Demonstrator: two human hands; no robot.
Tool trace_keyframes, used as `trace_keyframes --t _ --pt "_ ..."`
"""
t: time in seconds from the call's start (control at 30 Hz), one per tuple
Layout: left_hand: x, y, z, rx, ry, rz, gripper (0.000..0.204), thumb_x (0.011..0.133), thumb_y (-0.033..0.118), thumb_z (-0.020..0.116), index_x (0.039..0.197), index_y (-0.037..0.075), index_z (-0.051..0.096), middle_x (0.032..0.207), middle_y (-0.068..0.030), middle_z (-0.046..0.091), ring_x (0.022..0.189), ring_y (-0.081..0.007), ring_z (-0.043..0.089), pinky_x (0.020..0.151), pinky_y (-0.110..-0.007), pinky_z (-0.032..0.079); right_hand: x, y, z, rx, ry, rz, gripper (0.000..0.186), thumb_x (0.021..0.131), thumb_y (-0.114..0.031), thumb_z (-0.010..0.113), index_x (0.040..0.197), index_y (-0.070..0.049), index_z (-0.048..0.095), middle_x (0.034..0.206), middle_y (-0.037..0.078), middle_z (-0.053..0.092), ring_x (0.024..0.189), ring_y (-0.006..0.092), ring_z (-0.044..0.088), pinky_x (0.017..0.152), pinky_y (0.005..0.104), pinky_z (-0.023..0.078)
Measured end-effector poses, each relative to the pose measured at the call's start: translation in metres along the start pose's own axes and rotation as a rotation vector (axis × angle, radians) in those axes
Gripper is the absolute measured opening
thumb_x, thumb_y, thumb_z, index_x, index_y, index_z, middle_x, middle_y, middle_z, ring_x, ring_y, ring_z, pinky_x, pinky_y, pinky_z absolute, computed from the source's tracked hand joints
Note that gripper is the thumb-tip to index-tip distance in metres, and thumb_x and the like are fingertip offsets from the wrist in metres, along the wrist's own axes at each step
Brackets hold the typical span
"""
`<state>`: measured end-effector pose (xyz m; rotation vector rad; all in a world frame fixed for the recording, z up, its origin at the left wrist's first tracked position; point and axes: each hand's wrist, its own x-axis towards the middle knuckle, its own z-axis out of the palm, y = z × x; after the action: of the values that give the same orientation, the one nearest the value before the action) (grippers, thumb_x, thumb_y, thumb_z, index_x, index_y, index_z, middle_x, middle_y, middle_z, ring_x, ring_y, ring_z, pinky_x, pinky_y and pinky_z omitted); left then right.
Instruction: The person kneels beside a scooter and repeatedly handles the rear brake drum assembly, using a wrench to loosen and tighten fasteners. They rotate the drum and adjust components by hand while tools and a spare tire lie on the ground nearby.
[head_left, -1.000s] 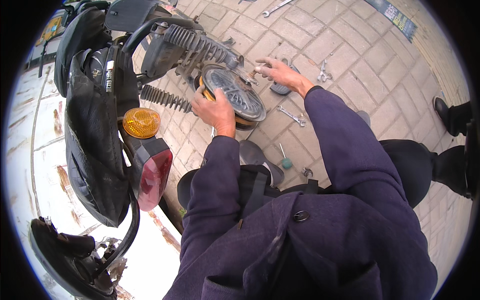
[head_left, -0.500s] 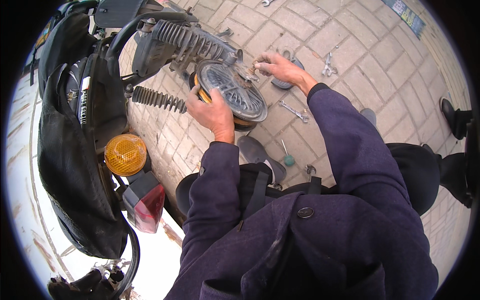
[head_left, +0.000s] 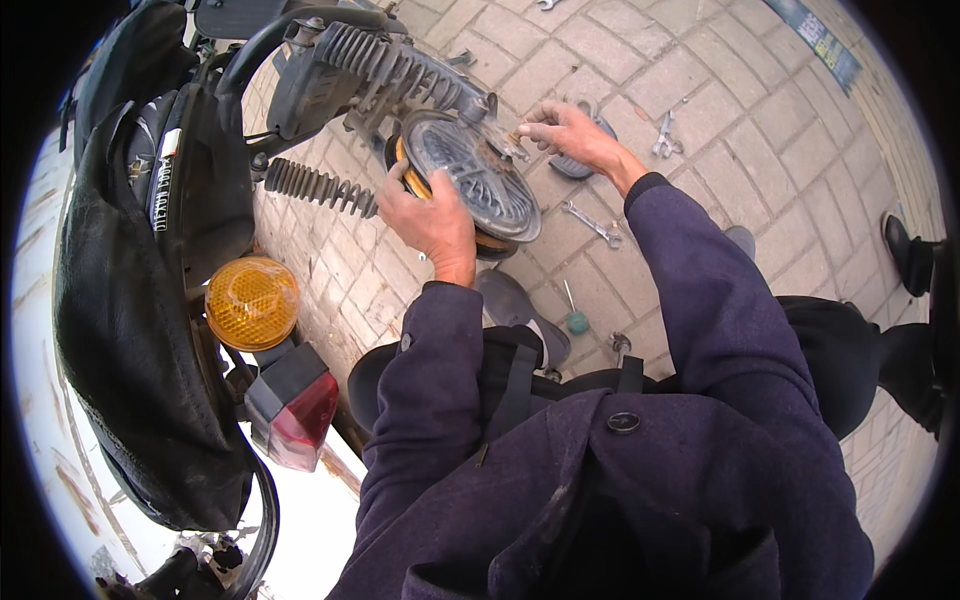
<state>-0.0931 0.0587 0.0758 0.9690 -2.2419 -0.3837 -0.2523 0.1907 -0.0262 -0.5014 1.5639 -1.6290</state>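
Observation:
A dusty grey wheel (head_left: 455, 165) with a ribbed disc face and a yellow-orange band (head_left: 413, 180) round its edge sits tilted at the rear of a scooter. My left hand (head_left: 432, 222) grips its near edge, the thumb on the disc and the fingers around the yellow band. At the far right side of the wheel, my right hand (head_left: 572, 136) is closed in a pinch beside the axle end (head_left: 515, 150). Whatever lies between those fingertips is too small to make out. A black coil-spring shock absorber (head_left: 320, 187) hangs loose just left of my left hand.
The scooter's black seat (head_left: 150, 340), amber lamp (head_left: 252, 303) and red tail light (head_left: 295, 410) fill the left. On the paving lie an open-ended wrench (head_left: 592, 224), more wrenches (head_left: 665, 138) and a green-handled screwdriver (head_left: 576, 321). Another person's shoe (head_left: 905, 255) is at the right.
The view has shifted slightly, so the wheel and both hands appear a little further right. My left hand keeps its grip; my right hand stays pinched by the axle end.

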Motion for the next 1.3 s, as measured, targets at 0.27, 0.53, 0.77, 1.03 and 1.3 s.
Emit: trace_keyframes --t 0.27,0.53,0.77,1.03,1.3 --pt "0.0 0.002 -0.001 0.015 -0.005 -0.016 0.044 0.081 0.021 0.064 0.119 -0.001 0.06 0.113 -0.0216 0.056 0.109 -0.0403 0.052 0.097 -0.047 0.04 0.003 0.002 -0.001 -0.025 0.004 -0.046 0.036 0.091 -0.035 0.07 0.102 -0.001 0.069 0.085 0.005 0.064 0.079 0.0138 0.058 0.07 0.03 0.046" --pt "0.0 0.003 -0.001 0.03 -0.001 0.004 0.043 0.083 0.021 0.062 0.115 -0.008 0.061 0.114 -0.0248 0.06 0.111 -0.0394 0.054 0.101 -0.045 0.039 0.009 -0.002 0.004 -0.071 0.053 0.028 0.034 0.092 -0.034 0.069 0.1 -0.001 0.069 0.078 0.004 0.061 0.073 0.0134 0.055 0.065 0.0287 0.045" --pt "0.0 -0.001 0.0 0.016 -0.006 0.006 0.044 0.08 0.021 0.064 0.117 -0.002 0.06 0.11 -0.0225 0.056 0.105 -0.0405 0.053 0.095 -0.047 0.04 0.002 -0.002 -0.001 0.022 -0.017 -0.054 0.03 0.093 -0.025 0.066 0.116 -0.005 0.068 0.094 0.003 0.064 0.085 0.0133 0.055 0.075 0.0294 0.046" --pt "0.0 0.002 -0.001 0.008 -0.016 -0.003 0.044 0.08 0.021 0.064 0.118 -0.002 0.059 0.112 -0.0228 0.055 0.108 -0.0405 0.052 0.097 -0.046 0.04 0.001 -0.004 -0.005 0.001 -0.052 -0.047 0.034 0.092 -0.026 0.068 0.12 -0.006 0.067 0.103 0.004 0.067 0.089 0.014 0.057 0.076 0.0305 0.046" --pt "0.0 0.007 -0.003 0.014 -0.004 -0.014 0.044 0.082 0.021 0.062 0.116 -0.008 0.061 0.113 -0.0251 0.06 0.11 -0.0398 0.055 0.1 -0.045 0.039 0.006 -0.007 -0.002 -0.076 0.024 0.071 0.039 0.088 -0.033 0.073 0.113 -0.002 0.069 0.097 0.006 0.068 0.083 0.0157 0.06 0.07 0.0315 0.047"
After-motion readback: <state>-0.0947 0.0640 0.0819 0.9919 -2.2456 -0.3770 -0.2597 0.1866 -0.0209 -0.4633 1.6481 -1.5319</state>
